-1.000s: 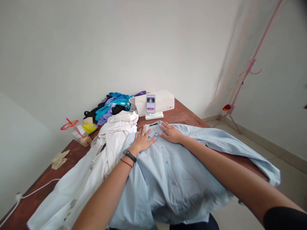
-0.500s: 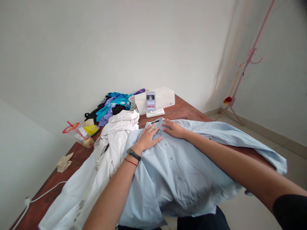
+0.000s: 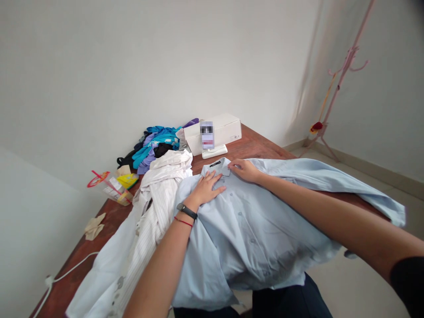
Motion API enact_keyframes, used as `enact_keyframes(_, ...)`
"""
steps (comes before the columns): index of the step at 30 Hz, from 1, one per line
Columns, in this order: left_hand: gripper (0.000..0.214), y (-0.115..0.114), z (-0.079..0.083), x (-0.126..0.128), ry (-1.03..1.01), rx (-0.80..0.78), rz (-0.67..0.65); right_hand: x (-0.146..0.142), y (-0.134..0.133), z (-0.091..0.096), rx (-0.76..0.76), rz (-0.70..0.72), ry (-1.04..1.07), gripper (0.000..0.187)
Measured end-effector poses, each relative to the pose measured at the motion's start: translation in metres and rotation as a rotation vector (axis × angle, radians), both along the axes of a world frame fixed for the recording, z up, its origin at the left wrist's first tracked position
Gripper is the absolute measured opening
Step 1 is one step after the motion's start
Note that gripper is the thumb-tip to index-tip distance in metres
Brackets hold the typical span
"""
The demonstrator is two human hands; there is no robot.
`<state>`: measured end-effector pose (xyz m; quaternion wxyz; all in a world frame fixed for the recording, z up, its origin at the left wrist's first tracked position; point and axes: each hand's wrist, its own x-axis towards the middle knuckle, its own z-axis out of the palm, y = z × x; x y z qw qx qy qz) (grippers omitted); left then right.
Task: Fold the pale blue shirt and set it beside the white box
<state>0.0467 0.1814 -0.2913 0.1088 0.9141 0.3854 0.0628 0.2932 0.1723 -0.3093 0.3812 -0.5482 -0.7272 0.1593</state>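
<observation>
A light blue button-up shirt (image 3: 228,221) lies front side up over the table, its collar at the far end and its hem hanging over the near edge. My left hand (image 3: 207,187) rests flat on the shirt just below the collar, fingers spread, a dark band on the wrist. At the right side of the collar (image 3: 226,167), my right hand (image 3: 245,171) has its fingers pinched together on the collar's edge. One sleeve (image 3: 331,174) stretches out to the right past the table's edge. The other sleeve is hidden from me.
White striped clothing (image 3: 162,194) lies along the left. Behind it are a pile of coloured clothes (image 3: 157,141), a white box (image 3: 228,128) and a small display on a white stand (image 3: 214,152). A plastic cup (image 3: 117,192) leans at the left; a pink coat rack (image 3: 344,70) stands right.
My right hand has gone from fingers spread on the shirt to a pinch at the collar's right edge. My left hand stays flat in place. The view has shifted slightly.
</observation>
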Motion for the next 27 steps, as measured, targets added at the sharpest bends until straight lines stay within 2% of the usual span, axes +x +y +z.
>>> enact_keyframes(9,0.041,0.001,0.004,0.003,-0.168,0.104,-0.014,0.002,0.002,-0.001,0.013,-0.016,0.022,0.028)
enact_keyframes(20,0.031,0.005,0.001,0.002,-0.218,0.114,-0.042,0.002,0.005,-0.005,0.011,-0.005,0.042,0.026)
enact_keyframes(27,0.021,0.014,-0.009,0.004,-0.398,0.1,-0.07,0.002,0.008,-0.011,0.027,-0.015,-0.01,0.027)
